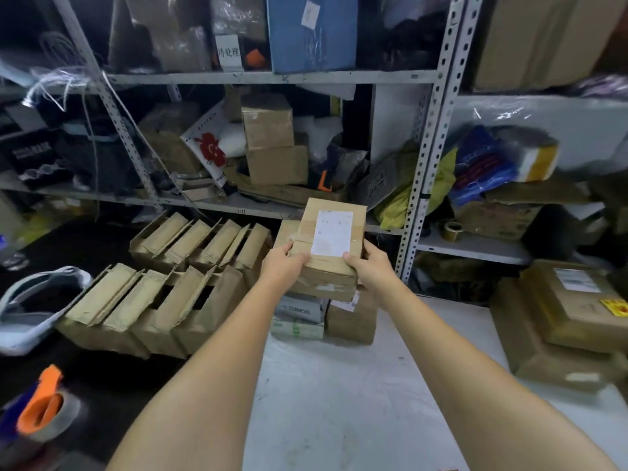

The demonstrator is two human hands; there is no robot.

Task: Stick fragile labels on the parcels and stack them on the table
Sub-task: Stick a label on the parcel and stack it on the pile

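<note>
A brown cardboard parcel (331, 239) with a white shipping label on top is held over the far edge of the white table (356, 402). My left hand (283, 263) grips its near left corner, thumb on top. My right hand (370, 265) grips its near right corner the same way. The parcel sits on or just above a stack of parcels (326, 317) at the table's back edge; contact cannot be told. Two larger brown parcels (571, 317) lie stacked at the table's right, the upper one bearing a yellow and red sticker (615, 305).
Metal shelving (431, 130) crammed with boxes and bags stands behind the table. Rows of open cardboard boxes (163, 283) fill the dark surface to the left. A tape dispenser with an orange handle (44, 406) lies at the lower left. A tape roll (452, 231) sits on the right shelf.
</note>
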